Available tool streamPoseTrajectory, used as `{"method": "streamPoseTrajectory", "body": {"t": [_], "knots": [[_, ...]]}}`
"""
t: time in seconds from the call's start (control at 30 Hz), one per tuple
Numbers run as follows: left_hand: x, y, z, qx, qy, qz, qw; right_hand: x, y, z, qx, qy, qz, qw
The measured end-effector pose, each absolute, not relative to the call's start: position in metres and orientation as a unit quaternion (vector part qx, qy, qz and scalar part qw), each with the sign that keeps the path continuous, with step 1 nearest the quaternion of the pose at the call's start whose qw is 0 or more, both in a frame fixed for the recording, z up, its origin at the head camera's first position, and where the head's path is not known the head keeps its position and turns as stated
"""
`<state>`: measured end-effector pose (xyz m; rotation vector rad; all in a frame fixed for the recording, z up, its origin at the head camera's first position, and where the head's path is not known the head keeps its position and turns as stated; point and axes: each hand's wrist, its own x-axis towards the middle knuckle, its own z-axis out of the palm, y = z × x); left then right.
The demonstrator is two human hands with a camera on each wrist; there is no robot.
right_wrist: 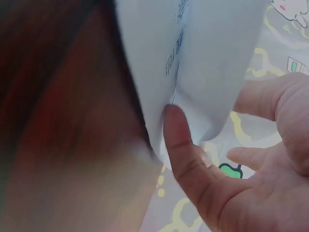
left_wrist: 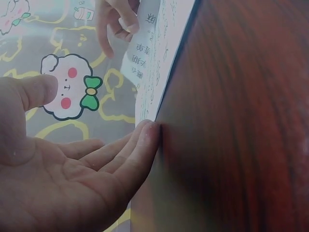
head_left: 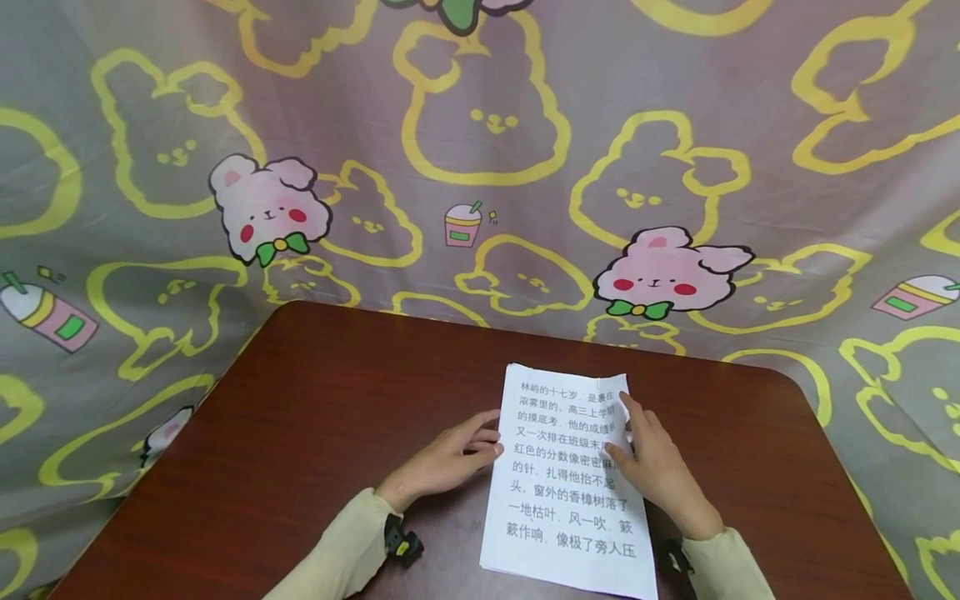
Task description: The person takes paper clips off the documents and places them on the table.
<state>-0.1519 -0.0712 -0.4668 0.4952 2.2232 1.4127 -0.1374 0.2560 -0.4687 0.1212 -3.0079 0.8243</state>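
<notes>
A stack of printed paper sheets point(head_left: 555, 500) lies on the table, with large Chinese text on its top page. My left hand point(head_left: 442, 462) rests on the table at the stack's left side. In the left wrist view its fingertips point(left_wrist: 150, 129) are right at the paper's edge, with the thumb raised away. At the right edge, my right hand point(head_left: 663, 471) pinches the top sheet, which bends upward there. The right wrist view shows one finger point(right_wrist: 177, 128) in the gap under the lifted sheet point(right_wrist: 217, 58), while the thumb is on that sheet's other side, partly hidden.
The dark reddish-brown wooden table point(head_left: 337, 375) extends to both sides of the paper and behind it. A grey curtain point(head_left: 360, 108) with yellow outlines and pink rabbit heads hangs around the table's back and sides. Dark wrist devices, such as the left one point(head_left: 402, 542), sit at both cuffs.
</notes>
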Motion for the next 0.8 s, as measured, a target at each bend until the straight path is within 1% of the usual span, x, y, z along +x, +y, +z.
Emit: {"method": "streamPoseTrajectory", "body": {"t": [0.13,0.4,0.6,0.8], "knots": [[-0.1525,-0.0706,-0.4689,0.184,0.809,0.511,0.224,-0.1373,0.2559,-0.4688,0.041,-0.958,0.284,0.013],[-0.1544,-0.0701,-0.4733,0.175,0.821,0.51,0.187,-0.1393,0.2579,-0.4682,0.052,-0.945,0.321,0.02],[-0.1564,-0.0718,-0.4756,0.169,0.817,0.518,0.188,-0.14,0.258,-0.4682,0.069,-0.936,0.342,0.047],[-0.1568,-0.0727,-0.4749,0.163,0.814,0.522,0.193,-0.1389,0.2568,-0.4656,0.071,-0.926,0.365,0.059]]}}
